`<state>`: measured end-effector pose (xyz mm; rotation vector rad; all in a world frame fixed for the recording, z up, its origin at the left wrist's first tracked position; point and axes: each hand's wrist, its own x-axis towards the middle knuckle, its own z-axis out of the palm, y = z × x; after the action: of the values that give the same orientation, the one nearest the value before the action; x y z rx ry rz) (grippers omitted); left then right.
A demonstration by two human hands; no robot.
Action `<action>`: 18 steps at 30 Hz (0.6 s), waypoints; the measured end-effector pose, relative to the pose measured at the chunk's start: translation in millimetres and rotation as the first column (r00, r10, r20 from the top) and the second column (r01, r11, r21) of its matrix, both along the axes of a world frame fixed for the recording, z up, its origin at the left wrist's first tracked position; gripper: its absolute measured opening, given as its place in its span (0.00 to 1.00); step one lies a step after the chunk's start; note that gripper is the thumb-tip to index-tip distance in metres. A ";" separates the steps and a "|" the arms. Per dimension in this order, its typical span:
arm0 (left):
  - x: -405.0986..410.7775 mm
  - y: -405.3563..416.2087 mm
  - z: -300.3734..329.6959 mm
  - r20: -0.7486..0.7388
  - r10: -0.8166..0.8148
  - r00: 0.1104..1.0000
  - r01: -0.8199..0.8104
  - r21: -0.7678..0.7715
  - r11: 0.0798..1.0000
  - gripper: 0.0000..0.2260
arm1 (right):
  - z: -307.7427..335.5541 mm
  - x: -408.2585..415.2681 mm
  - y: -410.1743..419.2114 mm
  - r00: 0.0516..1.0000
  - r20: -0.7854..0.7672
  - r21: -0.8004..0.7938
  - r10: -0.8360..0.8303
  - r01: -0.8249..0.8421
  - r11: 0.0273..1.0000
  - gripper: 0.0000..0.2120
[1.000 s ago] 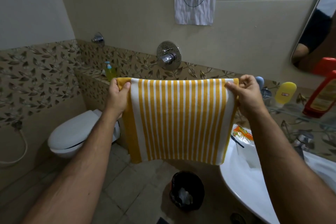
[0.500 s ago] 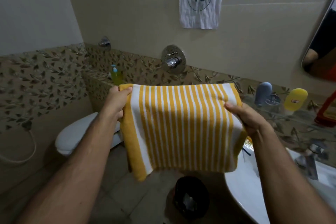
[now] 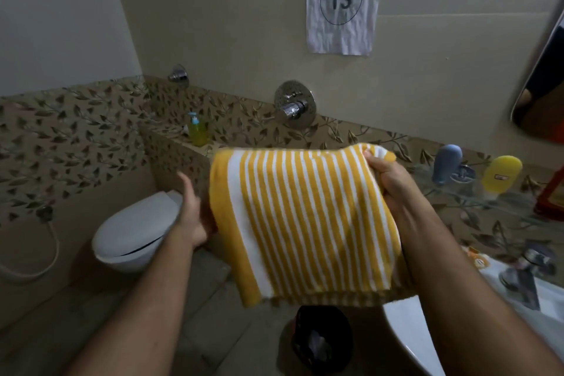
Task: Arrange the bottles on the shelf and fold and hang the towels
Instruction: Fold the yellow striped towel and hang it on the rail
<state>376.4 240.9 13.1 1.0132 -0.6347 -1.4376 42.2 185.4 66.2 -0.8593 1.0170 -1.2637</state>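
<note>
At the left of the head view, the left hand [image 3: 190, 210] hangs beside the towel's left edge with its fingers [image 3: 184, 181] straight and spread, holding nothing; whether its palm side touches the cloth cannot be told. In the middle, the yellow-and-white striped towel [image 3: 302, 223] is held in the air above the floor and the dark bin [image 3: 320, 342], already doubled over, with a second layer showing along its bottom edge. To the right, the right hand [image 3: 393, 186] grips the towel's upper right corner, its fingers curled under the cloth and thumb on top, and carries its whole weight. Further right, a blue bottle [image 3: 447, 168] and a yellow bottle [image 3: 500, 174] stand on the glass shelf [image 3: 488, 207], with a red bottle [image 3: 549, 195] at the frame edge.

By the look of it, the folding is partly done, and a further fold may follow. No towel rail is in view and this towel is not yet hung. The bottles seem placed, though whether their arranging is finished cannot be judged from here.

Compared with a second ago, the left hand has let go of the top left corner it was pinching and dropped lower. The towel, then stretched flat between both hands, now droops from the right hand alone, and the view has shifted leftward.
</note>
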 end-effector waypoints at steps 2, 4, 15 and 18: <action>-17.8 9.6 -40.2 -0.012 -0.140 0.990 0.140 0.142 0.980 0.48 | -12.1 4.4 1.2 0.998 -0.066 0.068 -0.019 0.023 0.997 0.18; -27.1 17.3 -57.7 0.035 -0.179 0.983 0.169 0.203 0.964 0.43 | -26.1 4.1 5.4 0.993 -0.114 0.121 -0.030 0.044 0.992 0.18; -20.9 19.6 -71.7 0.082 -0.185 0.979 0.176 0.105 0.979 0.30 | -30.1 -18.2 9.2 0.980 -0.200 0.234 0.000 0.048 0.971 0.19; -20.8 14.0 -57.7 0.142 -0.080 0.987 0.069 0.084 0.994 0.25 | -30.0 -27.9 7.4 0.965 -0.259 0.298 0.041 0.040 0.954 0.21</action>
<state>355.6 254.9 -44.6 1.1753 -0.7326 -1.4730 14.3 192.8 36.3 -0.8000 1.3813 -0.9750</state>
